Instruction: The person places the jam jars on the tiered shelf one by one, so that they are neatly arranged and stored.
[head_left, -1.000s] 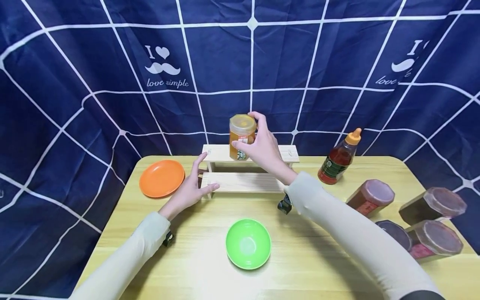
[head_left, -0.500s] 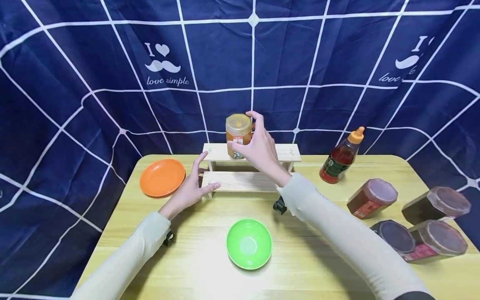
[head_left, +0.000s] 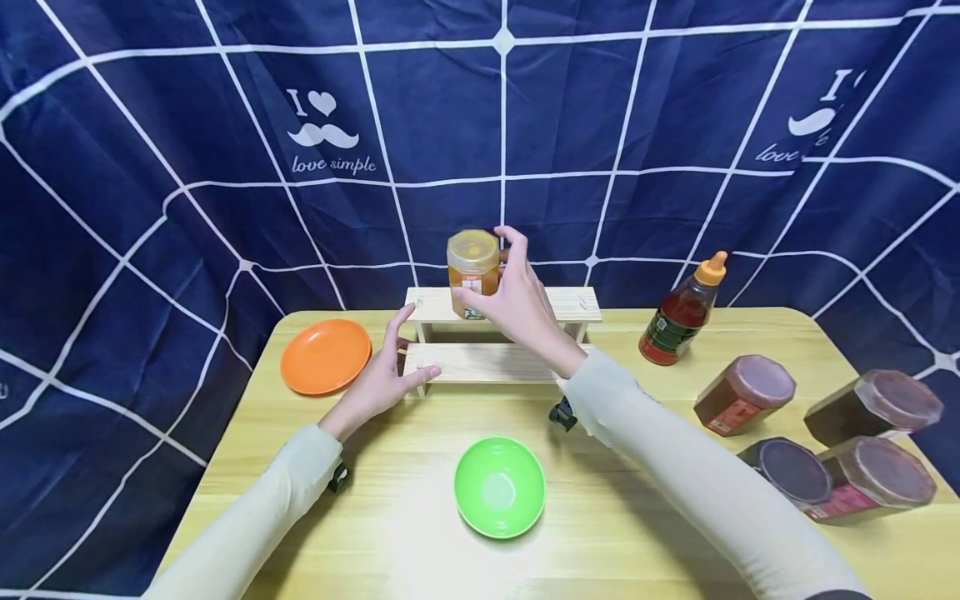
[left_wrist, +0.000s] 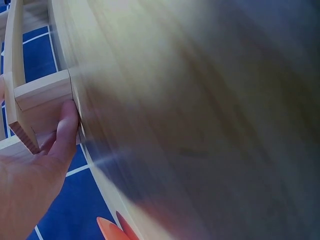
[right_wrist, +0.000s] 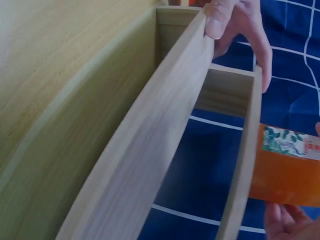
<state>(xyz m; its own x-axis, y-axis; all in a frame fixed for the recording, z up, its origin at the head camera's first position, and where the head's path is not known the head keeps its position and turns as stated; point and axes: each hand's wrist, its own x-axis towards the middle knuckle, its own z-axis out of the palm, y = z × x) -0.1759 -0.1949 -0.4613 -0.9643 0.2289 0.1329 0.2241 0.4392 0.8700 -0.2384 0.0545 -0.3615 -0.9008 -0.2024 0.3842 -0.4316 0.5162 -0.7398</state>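
Observation:
A two-step wooden shelf (head_left: 487, 364) stands at the back of the table. My right hand (head_left: 522, 298) grips an amber jar (head_left: 474, 257) with a translucent lid, thumb in front and fingers round its right side. The jar stands upright at the upper step, left of its middle; in the right wrist view the jar's base (right_wrist: 285, 175) meets that board. My left hand (head_left: 381, 375) holds the shelf's left end, thumb on the lower step and a finger reaching the upper one. In the left wrist view fingers (left_wrist: 67, 127) lie against the shelf's end piece.
An orange plate (head_left: 326, 357) lies left of the shelf, and a green bowl (head_left: 500, 487) sits in front. A red sauce bottle (head_left: 678, 321) stands right. Several lidded jars, including a reddish one (head_left: 742, 397), crowd the right edge. Blue cloth (head_left: 442, 108) hangs behind.
My right hand has shifted the amber jar a little to the left along the upper step. The left hand stays at the shelf's left end.

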